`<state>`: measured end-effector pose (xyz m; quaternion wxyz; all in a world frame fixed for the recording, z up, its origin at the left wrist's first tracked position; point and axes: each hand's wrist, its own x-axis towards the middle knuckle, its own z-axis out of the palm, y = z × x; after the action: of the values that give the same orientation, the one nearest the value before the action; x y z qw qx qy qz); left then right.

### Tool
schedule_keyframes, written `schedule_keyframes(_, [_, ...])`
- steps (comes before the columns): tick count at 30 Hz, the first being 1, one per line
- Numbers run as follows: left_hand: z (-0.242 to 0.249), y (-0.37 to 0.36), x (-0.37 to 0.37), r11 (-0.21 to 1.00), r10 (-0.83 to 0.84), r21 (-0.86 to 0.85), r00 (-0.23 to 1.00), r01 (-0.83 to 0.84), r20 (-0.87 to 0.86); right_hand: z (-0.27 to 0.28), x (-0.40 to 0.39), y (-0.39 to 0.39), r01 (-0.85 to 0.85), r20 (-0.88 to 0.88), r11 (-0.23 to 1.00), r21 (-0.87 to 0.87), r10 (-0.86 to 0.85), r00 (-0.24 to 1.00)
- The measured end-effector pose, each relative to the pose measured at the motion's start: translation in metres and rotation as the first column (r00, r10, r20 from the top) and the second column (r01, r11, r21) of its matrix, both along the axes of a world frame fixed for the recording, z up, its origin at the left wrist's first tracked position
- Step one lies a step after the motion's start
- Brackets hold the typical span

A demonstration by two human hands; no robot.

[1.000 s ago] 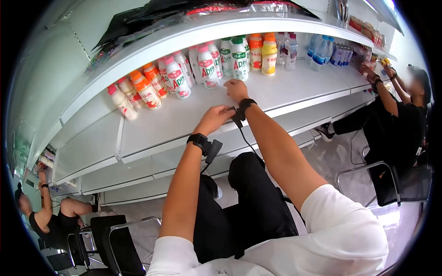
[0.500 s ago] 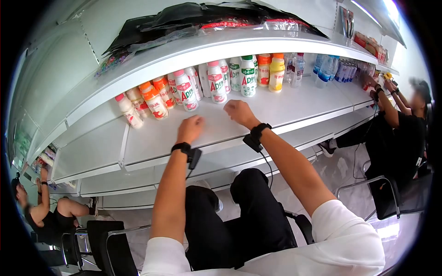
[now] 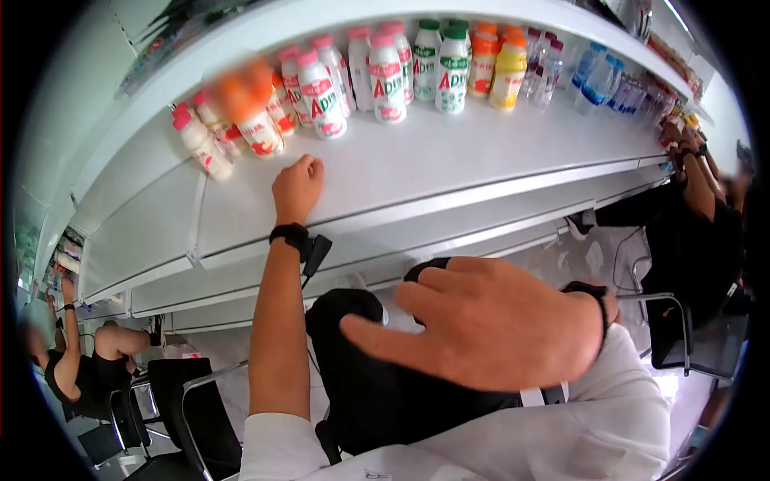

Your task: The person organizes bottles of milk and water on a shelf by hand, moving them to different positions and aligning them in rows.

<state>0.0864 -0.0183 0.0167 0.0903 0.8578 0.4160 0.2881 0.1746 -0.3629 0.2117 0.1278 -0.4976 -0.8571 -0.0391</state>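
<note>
Broadly, a long white shelf from left to right across the view. Smaller, at far right, a person in black, seated, arms out toward the shelf; at far left, a second seated person, also in dark clothes. Then, at lower left, a metal-framed black chair. At the bottom, a white shirt, and above it black trousers over bent knees. Along the rear of the shelf, standing close together, a row of bottles: pink, orange and green caps, with clear, blue-tinted bottles farther right. Above the lap, well apart from the bottles, the right hand, back upward, thumb spread wide of the bent fingers; palm side hidden, so cannot tell about anything beneath. Over the shelf, just in front of the bottles, the left hand, fingers curled into a loose, narrow fist. Nearest to it, a pink-capped bottle and an orange-capped bottle, both standing on the shelf, the latter's cap blurred. Smallest, a black strap around the left wrist.
</note>
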Motion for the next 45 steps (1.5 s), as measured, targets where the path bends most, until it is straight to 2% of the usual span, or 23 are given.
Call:
schedule_keyframes(2, [0.000,0.000,0.000,1.000,-0.004,0.010,1.000,0.005,-0.009,0.010,-0.009,-0.005,-0.031,0.045,0.997,0.070,0.028,0.999])
schedule_keyframes(5, [-0.001,0.002,0.001,1.000,-0.006,0.025,1.000,0.006,-0.013,0.027,-0.009,0.009,-0.089,-0.073,0.959,0.270,0.113,0.991])
schedule_keyframes(13, [-0.004,0.008,-0.001,1.000,0.000,0.014,0.999,0.001,-0.036,0.046,-0.020,-0.014,-0.038,-0.207,0.963,0.268,0.096,0.974])
schedule_keyframes(20, [0.000,0.006,0.000,0.999,0.016,-0.040,0.996,-0.019,-0.082,0.049,-0.025,-0.038,0.040,-0.228,0.988,0.151,-0.004,0.974])
schedule_keyframes(28, [-0.002,0.011,0.001,1.000,0.011,-0.017,0.997,-0.012,-0.081,0.052,-0.035,-0.037,0.115,-0.186,0.993,0.036,-0.106,0.977])
schedule_keyframes(32, [-0.006,0.011,0.001,0.999,0.029,0.047,0.995,-0.025,-0.090,0.056,-0.041,-0.028,0.168,-0.153,0.984,-0.065,-0.176,0.972])
schedule_keyframes(34, [-0.003,0.008,0.000,1.000,0.015,0.009,0.998,-0.014,-0.055,0.058,-0.043,-0.019,0.222,-0.166,0.965,-0.141,-0.244,0.955])
schedule_keyframes(36, [0.001,0.002,-0.001,1.000,0.019,0.004,0.999,-0.019,-0.044,0.051,-0.030,0.004,0.277,-0.222,0.923,-0.268,-0.339,0.914])
schedule_keyframes(37, [0.001,0.003,-0.001,1.000,0.019,0.023,0.998,-0.017,-0.052,0.025,-0.005,0.018,0.121,-0.288,0.974,-0.190,-0.173,0.942])
schedule_keyframes(38, [-0.003,0.003,-0.001,0.999,0.019,0.044,0.998,-0.016,-0.061,0.016,0.013,0.037,0.061,-0.331,0.980,-0.188,-0.122,0.936])
schedule_keyframes(39, [-0.009,0.005,-0.003,0.997,-0.064,0.041,0.997,0.063,0.031,0.006,0.030,0.055,0.000,-0.374,0.983,-0.186,-0.071,0.925])
schedule_keyframes(40, [-0.019,0.019,-0.007,0.990,-0.079,0.113,0.995,0.087,-0.066,-0.002,0.047,0.074,-0.061,-0.414,0.981,-0.182,-0.020,0.910])
schedule_keyframes(41, [-0.019,0.014,-0.003,0.981,0.015,0.192,0.998,-0.003,-0.063,-0.013,0.061,0.090,0.045,-0.406,0.982,-0.182,-0.117,0.906])
schedule_keyframes(42, [0.003,-0.001,-0.001,0.999,0.049,-0.004,0.995,-0.049,-0.092,-0.025,0.074,0.103,0.142,-0.424,0.977,-0.161,-0.198,0.883])
schedule_keyframes(43, [0.003,0.000,-0.002,0.999,0.036,-0.008,0.996,-0.036,-0.083,-0.048,0.095,0.126,0.124,-0.436,0.989,-0.083,-0.148,0.888])
schedule_keyframes(44, [0.004,-0.003,-0.002,0.999,0.033,-0.016,0.997,-0.034,-0.072,-0.054,0.103,0.138,0.173,-0.628,0.923,-0.343,-0.362,0.689])
schedule_keyframes(45, [0.006,-0.006,-0.001,0.999,0.028,-0.020,0.998,-0.030,-0.058,-0.069,0.119,0.154,0.155,-0.690,0.925,-0.347,-0.363,0.626])
